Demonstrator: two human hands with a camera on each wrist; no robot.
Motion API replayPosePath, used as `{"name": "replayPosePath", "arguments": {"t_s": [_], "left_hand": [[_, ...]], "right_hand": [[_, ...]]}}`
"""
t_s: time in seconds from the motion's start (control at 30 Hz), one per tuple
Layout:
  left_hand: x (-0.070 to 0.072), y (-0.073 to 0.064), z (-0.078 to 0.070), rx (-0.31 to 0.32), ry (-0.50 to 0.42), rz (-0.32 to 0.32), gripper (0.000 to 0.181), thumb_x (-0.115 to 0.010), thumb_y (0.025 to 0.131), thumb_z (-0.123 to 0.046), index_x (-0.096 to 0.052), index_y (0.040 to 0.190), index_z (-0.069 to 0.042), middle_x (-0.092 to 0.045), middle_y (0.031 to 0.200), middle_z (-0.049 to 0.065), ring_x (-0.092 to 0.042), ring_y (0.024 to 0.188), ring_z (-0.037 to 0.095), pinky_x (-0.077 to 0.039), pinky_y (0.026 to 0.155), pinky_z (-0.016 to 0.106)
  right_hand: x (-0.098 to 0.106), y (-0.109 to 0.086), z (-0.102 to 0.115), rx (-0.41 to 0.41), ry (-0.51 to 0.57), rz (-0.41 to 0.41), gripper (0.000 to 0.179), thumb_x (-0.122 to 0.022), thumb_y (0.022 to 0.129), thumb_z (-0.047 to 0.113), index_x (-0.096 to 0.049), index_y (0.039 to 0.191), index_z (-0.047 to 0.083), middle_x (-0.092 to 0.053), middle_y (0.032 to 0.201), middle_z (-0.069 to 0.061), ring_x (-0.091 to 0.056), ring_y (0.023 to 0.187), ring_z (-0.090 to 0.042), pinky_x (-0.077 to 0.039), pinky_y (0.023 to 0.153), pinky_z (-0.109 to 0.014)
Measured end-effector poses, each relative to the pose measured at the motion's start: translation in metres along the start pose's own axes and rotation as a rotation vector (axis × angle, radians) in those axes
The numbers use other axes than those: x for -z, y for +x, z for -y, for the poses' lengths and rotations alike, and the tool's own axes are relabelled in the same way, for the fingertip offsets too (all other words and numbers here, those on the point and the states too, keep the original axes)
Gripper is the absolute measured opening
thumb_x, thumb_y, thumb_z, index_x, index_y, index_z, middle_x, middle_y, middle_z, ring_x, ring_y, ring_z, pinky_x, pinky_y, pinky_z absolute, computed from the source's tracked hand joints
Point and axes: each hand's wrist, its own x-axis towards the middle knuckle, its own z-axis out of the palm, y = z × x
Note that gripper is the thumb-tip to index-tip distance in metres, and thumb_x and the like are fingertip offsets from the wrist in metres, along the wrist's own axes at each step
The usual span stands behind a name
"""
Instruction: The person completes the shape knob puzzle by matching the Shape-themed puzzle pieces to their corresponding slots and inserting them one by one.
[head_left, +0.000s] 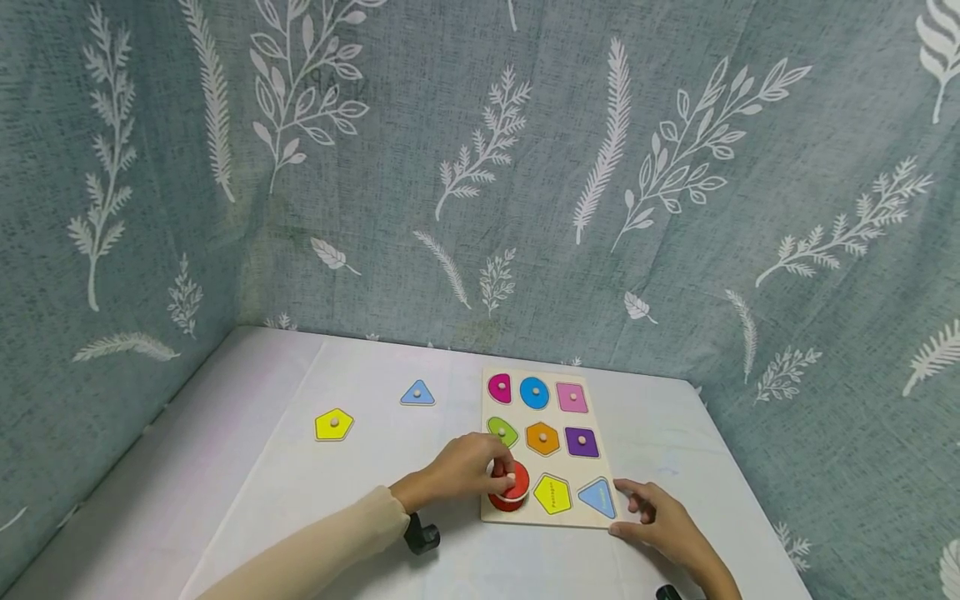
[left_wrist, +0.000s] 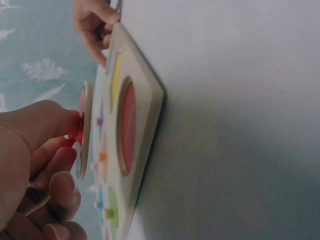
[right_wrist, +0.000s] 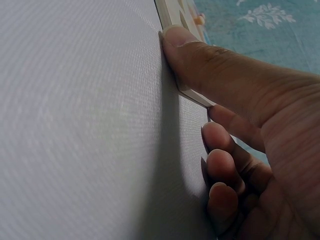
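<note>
My left hand [head_left: 468, 473] pinches a red round puzzle piece [head_left: 517, 482] by its knob. In the left wrist view the piece [left_wrist: 86, 135] is tilted and apart from the board, over the round red recess [left_wrist: 129, 127]. The wooden shape puzzle board [head_left: 551, 518] lies flat on the table. At its near right corner my right hand [head_left: 660, 521] grips the edge between thumb and forefinger, the other fingers curled beside it. In the right wrist view the thumb [right_wrist: 182, 42] presses on the board's edge. The yellow pentagon recess [head_left: 552, 494] and blue triangle recess [head_left: 597, 497] hold no pieces.
A yellow pentagon piece [head_left: 333, 425] and a blue triangle piece [head_left: 417, 393] lie on the white-covered table [head_left: 300, 492] left of the board. Several knobbed pieces, among them an orange hexagon [head_left: 542, 438], sit in the board's upper rows. A patterned curtain [head_left: 450, 250] stands behind.
</note>
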Motion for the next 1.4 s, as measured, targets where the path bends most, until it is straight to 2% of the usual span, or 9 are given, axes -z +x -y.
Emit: {"name": "replayPosePath", "arguments": {"t_s": [0.47,0.7,0.97,1.2,1.4], "left_hand": [[-0.010,-0.001,0.002,0.012,0.068,0.053,0.010,-0.081,0.089,-0.026,-0.074,0.085,-0.021,-0.056,0.072,-0.010,-0.048,0.070,0.003,-0.041,0.062,0.020],[-0.015,-0.002,0.004,0.031,0.059,0.071,0.011,-0.081,0.089,-0.027,-0.074,0.083,-0.021,-0.052,0.065,-0.015,-0.048,0.067,0.003,-0.042,0.060,0.019],[-0.015,-0.001,0.005,0.044,0.039,0.077,0.012,-0.081,0.089,-0.026,-0.074,0.082,-0.022,-0.053,0.063,-0.015,-0.049,0.066,0.003,-0.042,0.059,0.020],[-0.010,-0.001,0.010,0.043,0.025,0.075,0.013,-0.083,0.088,-0.031,-0.075,0.084,-0.022,-0.055,0.067,-0.017,-0.050,0.070,0.003,-0.044,0.062,0.020],[0.005,-0.008,0.017,0.062,-0.030,0.027,0.014,-0.081,0.090,-0.035,-0.075,0.088,-0.022,-0.057,0.073,-0.016,-0.052,0.073,0.004,-0.046,0.066,0.023]], "right_hand": [[0.000,0.001,0.001,0.000,-0.014,-0.007,0.081,-0.098,0.065,0.031,-0.066,0.135,0.007,-0.049,0.091,0.000,-0.045,0.082,-0.018,-0.039,0.065,-0.027],[0.001,0.000,0.001,0.003,-0.013,-0.001,0.078,-0.097,0.066,0.027,-0.066,0.135,0.007,-0.049,0.090,-0.001,-0.044,0.080,-0.018,-0.039,0.064,-0.028],[0.001,0.000,0.003,-0.010,-0.008,-0.008,0.079,-0.098,0.066,0.025,-0.066,0.135,0.006,-0.050,0.090,-0.001,-0.044,0.080,-0.018,-0.039,0.064,-0.028],[0.001,0.000,0.004,-0.025,0.004,-0.005,0.079,-0.098,0.065,0.026,-0.066,0.135,0.006,-0.049,0.090,-0.001,-0.044,0.081,-0.018,-0.039,0.064,-0.028],[0.000,-0.001,0.005,-0.007,-0.010,-0.007,0.078,-0.098,0.066,0.024,-0.066,0.135,0.006,-0.049,0.090,-0.001,-0.044,0.080,-0.018,-0.039,0.064,-0.028]]}}
